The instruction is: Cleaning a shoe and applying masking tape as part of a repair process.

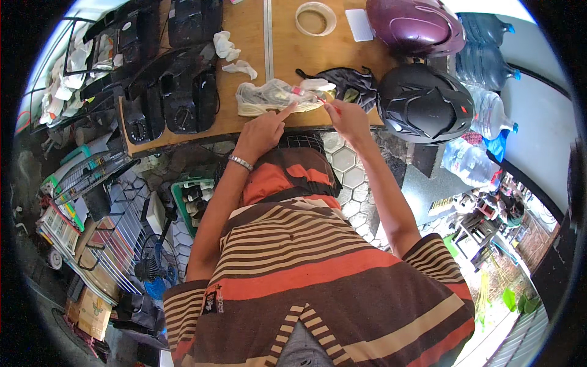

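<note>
A pale shoe (269, 98), which looks wrapped in thin clear plastic, lies on its side-long length across the wooden table's front. My left hand (262, 131) is at its near edge, index finger stretched along the sole and the other fingers partly curled, holding nothing visible. At the shoe's right end, the fingers of my right hand (350, 121) pinch a thin red item, too small to name. A small pink-and-white piece (298, 91) shows on top of the shoe. Just behind its right end lies a black cloth bag (358, 85) with cords.
A black helmet (425, 101) and a purple helmet (416, 25) stand at the table's right. Black plastic devices with dials (183, 116) fill the left. Crumpled white tissues (226, 46), a tape roll (300, 25) and a white card (359, 24) lie farther back. Water jugs (489, 110) stand beyond the helmets.
</note>
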`<state>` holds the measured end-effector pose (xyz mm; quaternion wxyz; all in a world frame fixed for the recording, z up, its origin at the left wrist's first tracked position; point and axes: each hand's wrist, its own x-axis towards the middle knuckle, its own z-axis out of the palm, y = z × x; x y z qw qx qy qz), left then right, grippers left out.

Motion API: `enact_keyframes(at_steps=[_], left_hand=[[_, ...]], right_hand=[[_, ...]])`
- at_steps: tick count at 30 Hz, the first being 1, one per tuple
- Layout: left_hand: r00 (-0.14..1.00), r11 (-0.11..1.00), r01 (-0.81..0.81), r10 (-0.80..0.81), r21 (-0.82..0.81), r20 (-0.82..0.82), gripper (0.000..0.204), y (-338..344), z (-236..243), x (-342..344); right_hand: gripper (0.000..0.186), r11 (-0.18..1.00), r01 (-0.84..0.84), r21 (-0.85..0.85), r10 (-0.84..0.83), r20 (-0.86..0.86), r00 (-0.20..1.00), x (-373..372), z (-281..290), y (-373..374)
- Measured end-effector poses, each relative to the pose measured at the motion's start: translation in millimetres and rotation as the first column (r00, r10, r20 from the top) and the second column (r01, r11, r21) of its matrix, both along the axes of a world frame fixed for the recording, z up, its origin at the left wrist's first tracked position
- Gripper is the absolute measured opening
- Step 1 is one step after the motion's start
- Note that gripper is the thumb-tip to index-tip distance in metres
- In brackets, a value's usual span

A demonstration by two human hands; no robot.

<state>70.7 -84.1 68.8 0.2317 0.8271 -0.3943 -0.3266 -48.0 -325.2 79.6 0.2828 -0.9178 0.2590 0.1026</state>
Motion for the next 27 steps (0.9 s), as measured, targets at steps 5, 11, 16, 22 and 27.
enact_keyframes(at_steps=[5,11,16,22,27], left_hand=[[0.999,0.998,-0.043,0.042,-0.049,-0.02,0.059,9.5,-1.6,-0.4],[0.991,0.969,-0.128,0.134,-0.21,0.012,0.053,19.5,-20.0,-1.9],[0.976,0.929,-0.209,0.219,-0.306,-0.001,0.036,21.1,-13.8,1.8],[0.8,0.844,-0.531,0.472,-0.072,-0.37,0.021,43.1,-45.5,-2.5],[0.423,0.712,-0.679,0.578,0.178,-0.697,0.033,35.8,-44.9,3.7]], right_hand=[[0.039,0.999,-0.025,-0.022,0.026,0.012,1.0,2.3,-2.0,-4.6],[0.033,0.997,-0.067,-0.042,0.065,-0.038,0.997,-1.5,-6.9,-3.8],[0.031,0.982,-0.179,-0.067,0.185,0.097,0.978,-1.3,-1.9,-2.5],[0.025,0.983,-0.185,-0.013,0.184,0.195,0.963,3.2,4.0,-3.2],[0.018,0.948,-0.301,-0.098,0.314,0.174,0.933,1.6,6.6,-6.3]])
